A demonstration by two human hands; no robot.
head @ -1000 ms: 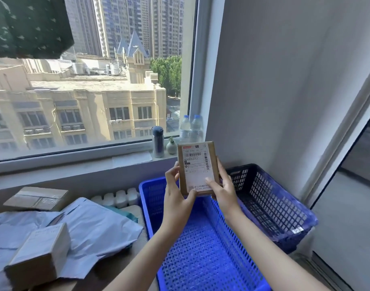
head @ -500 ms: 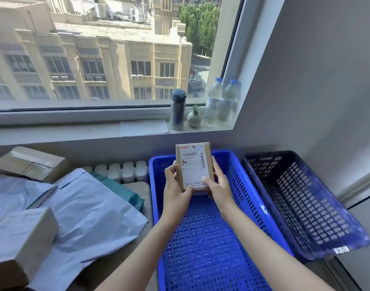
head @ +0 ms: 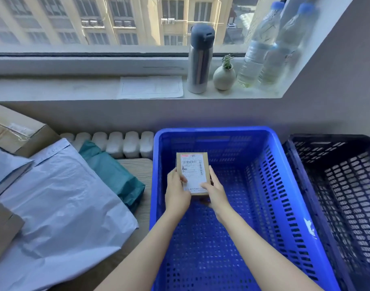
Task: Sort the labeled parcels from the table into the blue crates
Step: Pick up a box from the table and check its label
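A small brown cardboard parcel [head: 192,171] with a white barcode label faces up, held low inside the bright blue crate [head: 284,185]. My left hand [head: 176,191] grips its left edge and my right hand [head: 215,191] grips its right edge, thumbs on the label. A darker blue crate [head: 335,185] stands to the right, with nothing in it. On the table at left lie a large pale blue mailer bag [head: 60,202], a teal bag [head: 114,173] and two brown boxes [head: 16,129] [head: 1,227].
The windowsill behind holds a steel flask [head: 199,59], a small white vase [head: 224,76], two water bottles [head: 270,45] and a sheet of paper [head: 151,87]. White radiator ribs [head: 114,143] run between table and wall. A grey wall rises at right.
Both hands have lowered the small parcel from chest height down into the bright blue crate. The view has tilted downward.
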